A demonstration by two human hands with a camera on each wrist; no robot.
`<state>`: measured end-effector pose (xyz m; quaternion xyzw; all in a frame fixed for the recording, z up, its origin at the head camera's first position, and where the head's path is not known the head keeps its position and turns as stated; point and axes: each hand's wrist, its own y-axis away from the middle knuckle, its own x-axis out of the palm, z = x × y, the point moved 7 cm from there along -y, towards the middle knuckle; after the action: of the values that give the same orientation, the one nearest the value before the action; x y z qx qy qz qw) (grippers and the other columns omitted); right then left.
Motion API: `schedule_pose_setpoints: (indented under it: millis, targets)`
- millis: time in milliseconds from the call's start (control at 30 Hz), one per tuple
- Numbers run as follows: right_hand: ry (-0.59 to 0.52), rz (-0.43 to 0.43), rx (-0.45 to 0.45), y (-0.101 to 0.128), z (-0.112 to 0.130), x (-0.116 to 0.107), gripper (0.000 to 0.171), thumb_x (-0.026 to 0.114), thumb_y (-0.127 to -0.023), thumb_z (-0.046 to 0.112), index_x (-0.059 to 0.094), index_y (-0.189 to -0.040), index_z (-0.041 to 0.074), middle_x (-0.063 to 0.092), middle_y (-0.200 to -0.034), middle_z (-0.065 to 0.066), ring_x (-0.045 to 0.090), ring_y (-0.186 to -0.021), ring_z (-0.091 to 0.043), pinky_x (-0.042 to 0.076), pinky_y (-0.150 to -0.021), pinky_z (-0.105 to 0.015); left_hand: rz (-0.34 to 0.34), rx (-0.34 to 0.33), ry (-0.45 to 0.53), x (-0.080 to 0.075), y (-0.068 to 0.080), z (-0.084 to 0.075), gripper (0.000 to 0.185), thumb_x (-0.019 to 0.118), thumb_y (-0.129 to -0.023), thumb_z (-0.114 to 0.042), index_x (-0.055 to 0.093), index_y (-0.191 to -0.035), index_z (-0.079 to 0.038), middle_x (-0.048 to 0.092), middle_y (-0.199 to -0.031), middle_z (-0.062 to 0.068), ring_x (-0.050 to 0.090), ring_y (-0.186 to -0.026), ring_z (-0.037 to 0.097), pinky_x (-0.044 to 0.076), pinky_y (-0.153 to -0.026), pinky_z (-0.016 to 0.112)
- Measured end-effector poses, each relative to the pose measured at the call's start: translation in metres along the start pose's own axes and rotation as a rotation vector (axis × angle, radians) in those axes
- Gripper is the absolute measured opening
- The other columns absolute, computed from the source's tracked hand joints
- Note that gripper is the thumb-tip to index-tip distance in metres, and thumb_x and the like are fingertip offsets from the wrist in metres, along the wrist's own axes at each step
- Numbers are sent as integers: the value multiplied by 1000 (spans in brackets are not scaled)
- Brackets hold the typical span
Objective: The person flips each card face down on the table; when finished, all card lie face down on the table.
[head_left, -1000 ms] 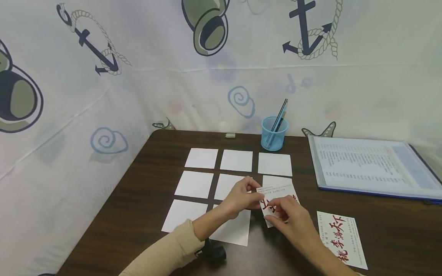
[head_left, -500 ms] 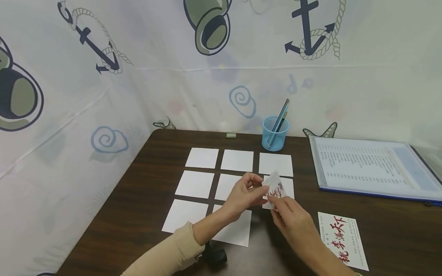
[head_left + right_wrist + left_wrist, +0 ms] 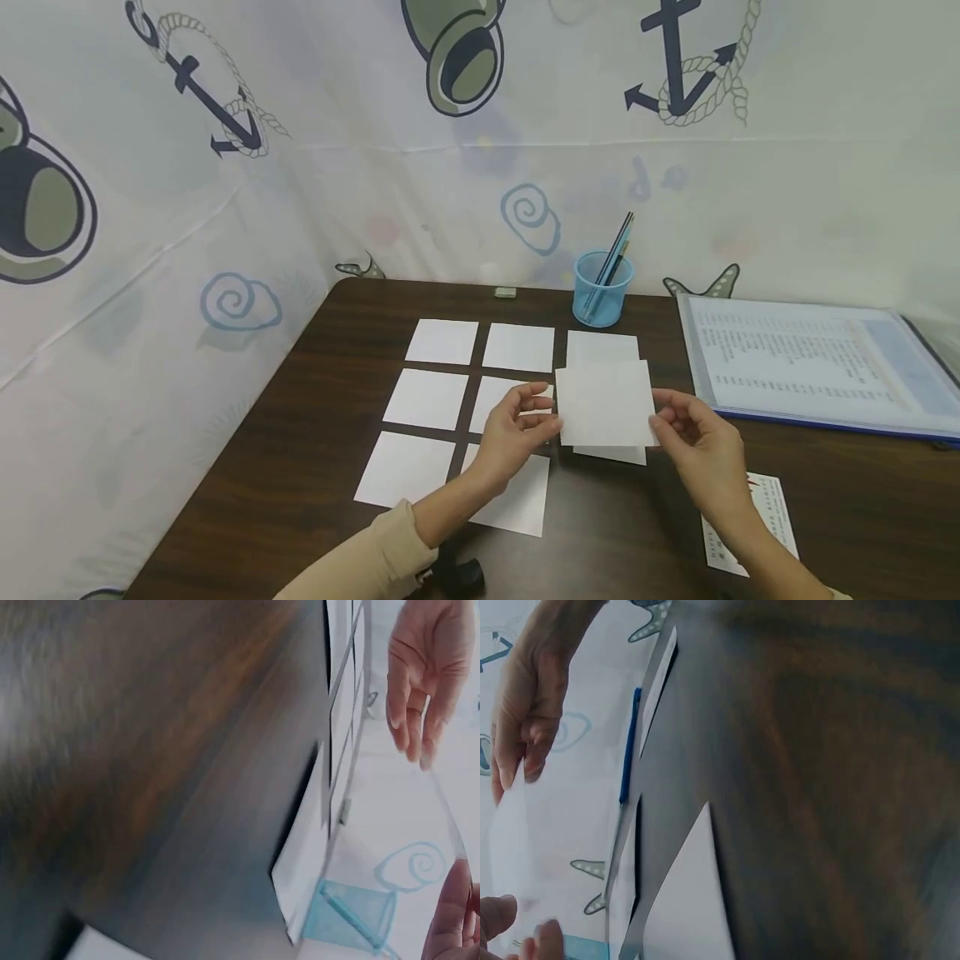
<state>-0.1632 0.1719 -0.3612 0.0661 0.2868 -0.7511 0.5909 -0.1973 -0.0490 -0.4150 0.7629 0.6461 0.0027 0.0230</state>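
Observation:
A blank white card [image 3: 604, 404] is held up between both hands above the table. My left hand [image 3: 513, 437] pinches its left edge, and my right hand [image 3: 707, 450] pinches the right edge between thumb and fingers. Beneath it, a white card [image 3: 611, 454] on the table is mostly hidden. The left wrist view shows the right hand [image 3: 532, 712] gripping the far end of the raised card [image 3: 510, 840]. In the right wrist view the left hand's [image 3: 431, 675] fingertips meet the card, seen nearly edge-on. A printed card [image 3: 772, 508] lies partly behind my right wrist.
Several blank white cards [image 3: 426, 398] lie in rows on the dark wooden table [image 3: 300, 433]. A blue pen cup [image 3: 602, 296] stands at the back, near a small eraser-like block [image 3: 506, 292]. An open folder [image 3: 810, 358] with printed pages lies right. A black object [image 3: 459, 577] sits by the left sleeve.
The card turned from its red-printed face to its blank side. My right hand moved right and now holds its right edge; the left hand stayed nearly in place.

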Motion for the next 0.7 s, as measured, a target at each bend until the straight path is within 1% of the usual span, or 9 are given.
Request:
schedule_pose_setpoints:
  millis: [67,167,267,333,367,400,533,600,700]
  targets:
    - [-61,19,77,0,-7,2,29,66,-83,-4,64,-111,0,57,-79,-1,52,-66,-2,48,-59,-13,1,-8,17,3,0,3,50,69,-82,-3,51,-129,-5,57,-106,12,64,-90,15,55,-74,25]
    - [-127,49,145,1,-15,5,33,65,-83,-5,61,-115,0,57,-77,1,53,-63,-5,51,-57,-18,-11,-8,38,5,1,4,49,69,-81,0,54,-127,-7,57,-100,10,64,-83,12,56,-70,26]
    - [-132,96,172,3,-21,7,37,65,-83,-5,59,-120,0,58,-77,-1,55,-61,-5,53,-58,-20,-14,0,26,5,3,4,48,69,-81,1,56,-127,-6,58,-98,11,65,-80,12,56,-68,27]
    - [-107,138,176,5,-25,7,39,66,-84,-2,57,-122,1,60,-78,-5,57,-60,-6,53,-58,-21,1,3,-10,6,4,4,48,70,-80,1,58,-126,-6,59,-98,11,65,-80,12,56,-67,27]
    - [-90,161,179,7,-27,7,40,66,-84,0,56,-123,2,61,-78,-6,57,-59,-6,53,-57,-22,15,7,-39,6,5,5,47,71,-80,0,58,-125,-5,60,-98,11,66,-79,13,56,-66,27]
    - [-72,188,183,9,-30,7,41,67,-84,3,55,-123,2,62,-78,-7,58,-59,-7,53,-57,-22,29,16,-89,7,7,5,47,72,-79,-1,59,-124,-5,61,-97,11,66,-79,13,56,-65,25]
    - [-16,301,236,20,-43,6,42,70,-84,9,54,-121,-1,63,-77,-7,60,-57,-8,53,-55,-23,124,93,-327,14,16,5,45,75,-78,-5,60,-120,-4,65,-95,7,65,-75,6,53,-59,19]
    - [-4,360,272,26,-49,7,42,70,-83,8,52,-120,-3,63,-75,-7,60,-57,-9,53,-55,-23,166,125,-419,17,22,6,44,75,-77,-6,61,-119,-4,66,-93,5,64,-71,2,50,-57,16]
    - [3,435,313,35,-56,10,44,70,-82,5,51,-119,-6,62,-72,-6,59,-55,-10,53,-54,-23,214,129,-473,21,30,7,43,76,-76,-5,61,-117,-2,66,-90,3,61,-68,-2,49,-57,15]
